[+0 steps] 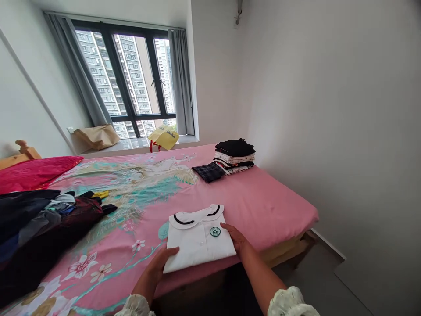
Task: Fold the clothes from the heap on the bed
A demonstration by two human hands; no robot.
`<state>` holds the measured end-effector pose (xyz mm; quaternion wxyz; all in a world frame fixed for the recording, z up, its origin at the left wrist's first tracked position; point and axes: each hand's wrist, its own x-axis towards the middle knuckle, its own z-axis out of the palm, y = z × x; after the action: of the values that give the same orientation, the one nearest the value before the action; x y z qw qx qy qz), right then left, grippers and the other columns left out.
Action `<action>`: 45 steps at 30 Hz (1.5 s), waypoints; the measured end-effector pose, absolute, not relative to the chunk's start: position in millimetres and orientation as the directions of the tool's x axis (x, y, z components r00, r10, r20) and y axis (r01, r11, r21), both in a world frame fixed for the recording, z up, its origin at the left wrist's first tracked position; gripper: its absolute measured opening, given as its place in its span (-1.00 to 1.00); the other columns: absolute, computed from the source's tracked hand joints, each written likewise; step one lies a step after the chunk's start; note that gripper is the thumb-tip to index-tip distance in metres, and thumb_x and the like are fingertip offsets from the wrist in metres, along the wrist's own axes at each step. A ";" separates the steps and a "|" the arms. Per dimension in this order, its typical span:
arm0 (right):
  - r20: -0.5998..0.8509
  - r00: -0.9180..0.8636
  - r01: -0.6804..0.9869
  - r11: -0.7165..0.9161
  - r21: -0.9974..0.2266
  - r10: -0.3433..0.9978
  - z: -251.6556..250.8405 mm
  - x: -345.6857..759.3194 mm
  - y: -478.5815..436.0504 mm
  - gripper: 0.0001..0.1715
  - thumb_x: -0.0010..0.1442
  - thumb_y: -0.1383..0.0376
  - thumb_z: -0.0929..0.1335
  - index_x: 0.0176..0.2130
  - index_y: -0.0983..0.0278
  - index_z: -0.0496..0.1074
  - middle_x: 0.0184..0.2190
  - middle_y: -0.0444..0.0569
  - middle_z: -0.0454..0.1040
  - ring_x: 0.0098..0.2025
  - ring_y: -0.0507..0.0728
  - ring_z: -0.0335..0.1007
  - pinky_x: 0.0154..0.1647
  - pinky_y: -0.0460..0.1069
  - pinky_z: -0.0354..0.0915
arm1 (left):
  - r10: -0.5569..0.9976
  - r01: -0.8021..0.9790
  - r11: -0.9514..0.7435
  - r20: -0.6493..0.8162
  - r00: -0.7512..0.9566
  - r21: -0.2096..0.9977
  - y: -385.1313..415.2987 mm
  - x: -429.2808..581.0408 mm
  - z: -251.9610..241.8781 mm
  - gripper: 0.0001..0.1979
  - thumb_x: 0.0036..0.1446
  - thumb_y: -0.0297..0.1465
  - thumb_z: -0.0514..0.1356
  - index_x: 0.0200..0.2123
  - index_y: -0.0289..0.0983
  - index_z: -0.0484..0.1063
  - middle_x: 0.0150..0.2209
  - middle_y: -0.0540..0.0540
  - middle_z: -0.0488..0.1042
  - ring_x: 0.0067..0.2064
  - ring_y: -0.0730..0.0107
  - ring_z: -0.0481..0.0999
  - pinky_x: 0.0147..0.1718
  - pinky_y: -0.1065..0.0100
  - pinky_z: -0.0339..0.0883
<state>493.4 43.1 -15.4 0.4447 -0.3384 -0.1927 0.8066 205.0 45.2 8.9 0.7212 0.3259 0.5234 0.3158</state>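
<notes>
A white shirt with a black-striped collar and a round green badge is folded into a flat rectangle at the near edge of the bed. My left hand grips its left side, thumb on top and the other fingers hidden beneath. On the opposite side, my right hand holds the shirt the same way, its thumb near the badge. Beyond the shirt stands a stack of folded clothes, black on top with white layers below. Beside that stack lies a folded dark checked garment.
A heap of dark loose clothes covers the bed's left side, near a red pillow. The pink flowered bed sheet reaches toward the right wall. A brown paper bag and a yellow bag sit by the window.
</notes>
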 end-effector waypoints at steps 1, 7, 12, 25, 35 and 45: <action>-0.362 -0.383 -0.595 -0.527 -0.607 0.850 -15.4 491.2 47.1 -0.48 0.04 0.14 0.33 -0.08 0.44 0.36 -0.20 0.15 0.53 -0.05 0.24 0.43 0.10 0.16 0.20 | 0.793 -0.113 0.593 -0.554 0.254 0.797 45.3 203.6 7.4 -0.31 -0.23 -0.35 0.34 0.05 -0.30 0.30 -0.35 -0.15 0.60 -0.31 0.02 0.59 -0.43 0.21 0.45; -0.304 -0.375 -0.625 -0.481 -0.615 0.876 -16.9 488.2 26.8 -0.46 -0.19 0.34 0.42 -0.15 0.49 0.41 -0.22 0.20 0.53 -0.04 0.32 0.41 0.12 0.22 0.15 | 0.756 -0.089 0.641 -0.608 0.243 0.762 49.3 198.3 1.7 -0.10 -0.31 -0.22 0.36 0.16 -0.26 0.16 -0.41 -0.13 0.59 -0.38 -0.06 0.58 -0.48 0.15 0.44; -0.180 -0.200 -0.721 -0.269 -0.639 0.963 4.7 534.8 -29.9 -0.42 -0.11 0.28 0.45 -0.08 0.47 0.41 -0.16 0.21 0.52 -0.03 0.33 0.40 0.11 0.24 0.16 | 0.728 -0.043 0.600 -0.522 0.445 0.799 66.3 251.6 24.7 -0.03 -0.34 -0.37 0.39 0.20 -0.29 0.10 -0.29 -0.18 0.59 -0.40 0.05 0.57 -0.48 0.24 0.41; -0.149 0.600 -0.592 0.312 -0.743 0.786 58.0 730.8 7.6 -0.33 0.08 0.22 0.36 0.15 0.31 0.22 -0.08 0.04 0.50 -0.04 0.25 0.42 0.05 0.17 0.31 | 0.868 -0.032 0.204 -0.165 0.468 0.979 156.5 431.4 126.3 -0.42 0.11 -0.15 0.08 0.19 -0.18 0.14 0.08 -0.19 0.39 0.05 0.19 0.42 -0.03 0.12 0.33; -0.273 0.537 -0.685 0.224 -0.693 0.799 -28.9 764.2 5.9 -0.33 0.10 0.30 0.35 0.18 0.19 0.17 0.12 -0.05 0.33 0.09 0.18 0.32 0.03 0.11 0.36 | 0.876 0.857 -0.472 0.219 0.430 0.208 117.7 307.0 -51.3 -0.43 0.10 -0.16 -0.07 0.11 -0.27 0.32 0.21 -0.12 0.25 0.26 0.17 0.13 0.25 0.03 -0.16; -0.488 0.575 -0.686 0.062 -0.725 0.657 -29.6 754.9 17.9 -0.37 0.00 0.39 0.41 0.07 0.23 0.25 0.02 0.01 0.43 -0.03 0.19 0.42 -0.12 0.09 0.46 | 0.841 0.858 -0.499 0.307 0.445 0.124 123.3 305.8 -56.7 -0.49 0.10 -0.17 -0.01 0.08 -0.20 0.36 0.18 -0.08 0.29 0.22 0.18 0.21 0.26 0.08 -0.12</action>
<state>754.9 17.9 -29.6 0.7286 -0.5064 0.0142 0.4610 305.8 123.3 -56.7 -0.0249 0.8496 0.5000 0.1661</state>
